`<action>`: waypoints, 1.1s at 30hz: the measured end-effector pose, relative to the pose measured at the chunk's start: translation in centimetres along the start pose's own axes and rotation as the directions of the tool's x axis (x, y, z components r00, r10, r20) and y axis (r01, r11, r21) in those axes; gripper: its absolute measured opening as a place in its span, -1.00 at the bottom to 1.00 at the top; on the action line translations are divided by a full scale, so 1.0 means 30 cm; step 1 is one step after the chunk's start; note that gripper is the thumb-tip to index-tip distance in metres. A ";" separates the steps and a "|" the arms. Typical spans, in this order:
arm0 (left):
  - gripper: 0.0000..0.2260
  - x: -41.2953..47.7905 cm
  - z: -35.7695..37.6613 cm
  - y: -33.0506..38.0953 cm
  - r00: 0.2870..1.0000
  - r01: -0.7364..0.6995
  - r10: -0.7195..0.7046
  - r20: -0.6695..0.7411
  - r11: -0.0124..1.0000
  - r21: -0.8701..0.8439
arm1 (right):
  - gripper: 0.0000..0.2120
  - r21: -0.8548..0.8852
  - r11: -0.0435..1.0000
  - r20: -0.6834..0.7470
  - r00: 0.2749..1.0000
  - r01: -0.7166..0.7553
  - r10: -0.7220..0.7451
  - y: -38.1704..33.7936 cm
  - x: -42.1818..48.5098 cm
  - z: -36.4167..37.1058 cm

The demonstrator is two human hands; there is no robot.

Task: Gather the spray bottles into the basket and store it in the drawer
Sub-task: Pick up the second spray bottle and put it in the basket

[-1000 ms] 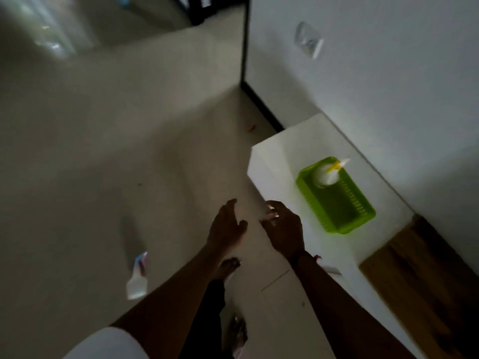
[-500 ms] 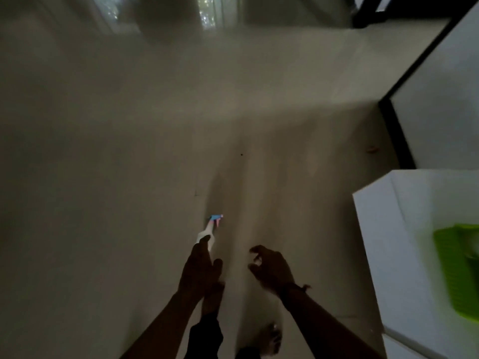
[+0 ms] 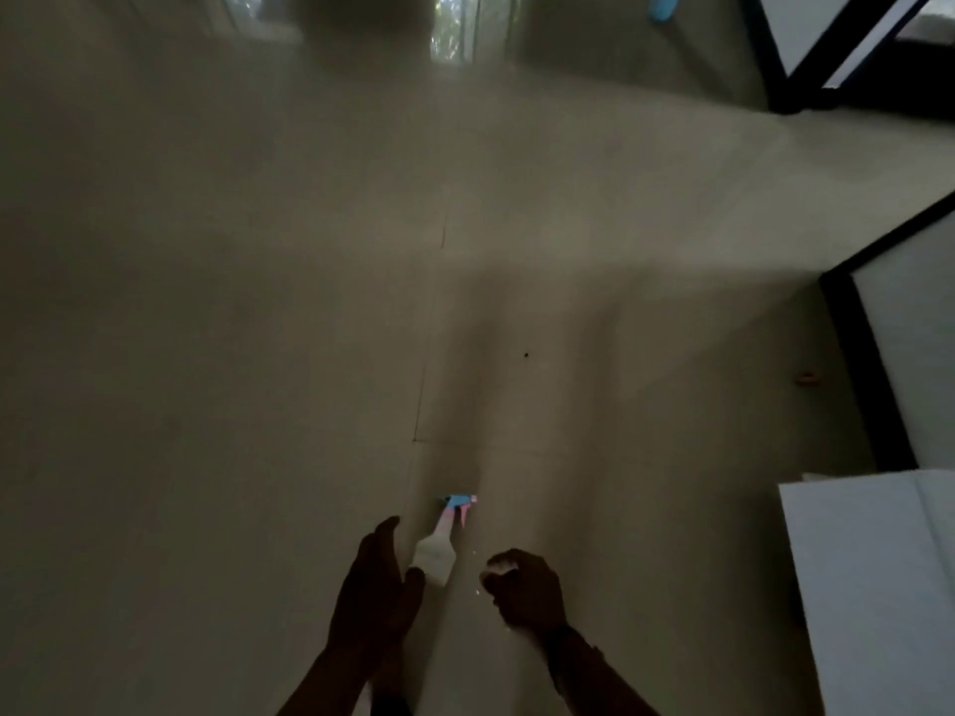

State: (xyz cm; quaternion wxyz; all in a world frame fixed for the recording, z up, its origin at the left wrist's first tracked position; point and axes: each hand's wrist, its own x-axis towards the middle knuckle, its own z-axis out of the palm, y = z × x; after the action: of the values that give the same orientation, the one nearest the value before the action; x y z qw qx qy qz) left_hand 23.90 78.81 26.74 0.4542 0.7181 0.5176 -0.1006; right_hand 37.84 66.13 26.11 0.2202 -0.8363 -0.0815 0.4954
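Observation:
A white spray bottle (image 3: 436,552) with a blue and pink trigger head lies on the beige floor, its head pointing away from me. My left hand (image 3: 374,591) hovers just left of the bottle's body, fingers apart, and holds nothing. To the right of the bottle my right hand (image 3: 524,591) has its fingers curled loosely and is empty too. The green basket is out of view.
A white cabinet top (image 3: 868,586) fills the lower right corner. A white wall with a black skirting (image 3: 858,374) runs along the right side. A black frame (image 3: 796,54) stands at the top right, with a blue object (image 3: 664,5) near it.
The view has swung left, away from the cabinet, and the green basket has left the frame. Both hands have come closer to the spray bottle on the floor.

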 end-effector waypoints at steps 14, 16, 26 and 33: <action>-0.39 0.689 0.184 -0.422 0.996 0.047 -0.051 0.073 0.998 0.049 | -0.60 -0.041 0.962 0.064 0.960 -0.269 0.271 0.170 0.846 0.499; -0.39 0.733 0.228 -0.501 0.994 0.055 -0.061 0.093 0.996 0.067 | -0.56 -0.068 0.956 0.068 0.955 -0.285 0.290 0.211 0.927 0.556; -0.43 0.776 0.347 -0.704 0.990 0.118 -0.124 0.064 0.989 0.089 | -0.58 -0.100 0.954 -0.157 0.952 -0.282 0.265 0.282 1.122 0.725; -0.43 0.653 0.318 -0.541 0.996 0.082 -0.084 0.026 0.994 0.072 | -0.67 0.010 0.987 -0.060 0.985 -0.160 0.160 0.296 0.947 0.529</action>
State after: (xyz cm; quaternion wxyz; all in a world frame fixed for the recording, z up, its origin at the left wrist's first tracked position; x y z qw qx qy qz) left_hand 22.15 85.22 0.38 0.4313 0.7100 0.5366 -0.1483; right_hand 37.48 72.88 -6.95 0.1840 -0.8542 -0.0060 0.4862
